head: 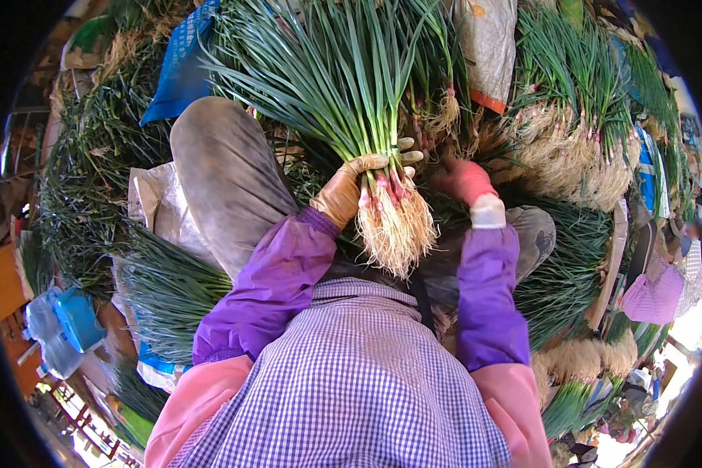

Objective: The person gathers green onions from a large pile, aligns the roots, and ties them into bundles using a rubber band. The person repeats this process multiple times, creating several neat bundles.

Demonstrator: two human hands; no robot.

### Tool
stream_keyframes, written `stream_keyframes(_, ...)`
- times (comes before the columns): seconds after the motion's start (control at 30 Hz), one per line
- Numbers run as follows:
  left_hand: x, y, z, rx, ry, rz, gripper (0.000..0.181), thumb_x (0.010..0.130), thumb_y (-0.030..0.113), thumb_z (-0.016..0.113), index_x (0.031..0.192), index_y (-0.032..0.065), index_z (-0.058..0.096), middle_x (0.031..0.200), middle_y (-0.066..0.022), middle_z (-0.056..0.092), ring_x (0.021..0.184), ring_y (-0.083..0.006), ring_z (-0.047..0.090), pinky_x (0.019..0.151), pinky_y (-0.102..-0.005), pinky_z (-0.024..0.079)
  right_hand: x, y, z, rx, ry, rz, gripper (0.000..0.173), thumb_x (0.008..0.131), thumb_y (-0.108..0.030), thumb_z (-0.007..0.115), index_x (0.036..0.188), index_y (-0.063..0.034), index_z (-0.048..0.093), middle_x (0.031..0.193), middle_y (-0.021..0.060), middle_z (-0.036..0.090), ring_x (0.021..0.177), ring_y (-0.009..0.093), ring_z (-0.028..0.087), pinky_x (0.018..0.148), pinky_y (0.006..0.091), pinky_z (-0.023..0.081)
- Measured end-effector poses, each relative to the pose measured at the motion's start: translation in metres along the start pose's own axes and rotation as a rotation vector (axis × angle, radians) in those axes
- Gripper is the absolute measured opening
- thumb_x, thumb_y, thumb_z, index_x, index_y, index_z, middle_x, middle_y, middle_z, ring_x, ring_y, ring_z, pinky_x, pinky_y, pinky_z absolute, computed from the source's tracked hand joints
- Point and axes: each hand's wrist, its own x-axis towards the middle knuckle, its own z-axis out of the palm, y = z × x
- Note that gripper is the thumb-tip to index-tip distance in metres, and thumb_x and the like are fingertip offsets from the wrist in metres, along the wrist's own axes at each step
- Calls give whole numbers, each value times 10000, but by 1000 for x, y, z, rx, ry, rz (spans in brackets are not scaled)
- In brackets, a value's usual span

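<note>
My left hand (340, 186), in a tan glove, is closed around a bunch of green onions (380, 134) just above the reddish bulbs. Long green leaves fan away from me, and the pale stringy roots (395, 237) hang towards my lap. To the right of the roots is my right hand (465, 180), in a red glove and blurred by motion. Its fingertips are too smeared to show whether they hold anything. Beyond it, more green onions (449, 108) lie with their roots towards me.
A large pile of green onions with bushy roots (579, 146) lies at right. Loose leaves (93, 175) are heaped at left, near a blue bag (181, 61) bearing writing. A white woven sack (491, 47) stands ahead. Another person (655, 286) sits at far right.
</note>
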Motion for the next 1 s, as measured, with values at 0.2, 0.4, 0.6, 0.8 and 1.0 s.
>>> stream_keyframes(0.2, 1, -3, -30, 109, 224, -38, 219, 853, 144, 543, 969, -33, 597, 841, -167, 648, 729, -286, 656, 725, -378, 557, -30, -74, -32, 299, 359, -392, 255, 791, -285, 645, 928, -70, 665, 897, 133, 650, 848, 286, 627, 743, 354, 486)
stream_keyframes(0.4, 1, -2, -20, 177, 261, -22, 242, 843, 189, 558, 785, -41, 610, 778, -189, 650, 641, -296, 650, 663, -386, 565, -20, -80, -19, 236, 716, -445, 116, 733, -177, 637, 726, -62, 648, 725, 115, 626, 685, 320, 609, 619, 390, 482)
stream_keyframes(0.6, -10, 7, -2, 229, 134, -70, 504, 831, 176, 546, 1267, -59, 451, 1019, -235, 633, 752, -276, 653, 757, -391, 553, -8, -57, -14, 366, 967, -235, 91, 739, -164, 632, 749, -78, 662, 733, 112, 645, 673, 284, 625, 620, 332, 494)
stream_keyframes(0.8, 3, -1, 11, 193, -81, 43, 723, 805, 263, 598, 1403, -16, 302, 1221, -211, 549, 983, -257, 600, 874, -380, 505, -9, 129, -64, 22, 750, 469, 439, 817, -379, 584, 1112, -55, 607, 1019, 147, 660, 929, 342, 628, 805, 389, 487)
stream_keyframes(1.0, 19, -10, -11, -60, -114, 63, 673, 872, 341, 549, 1392, -17, 318, 1307, -198, 488, 1155, -314, 524, 1036, -474, 384, -114, -15, -47, 325, 477, -144, 965, 716, -394, 743, 1434, -5, 230, 1369, 188, 447, 1244, 291, 461, 1015, 355, 388)
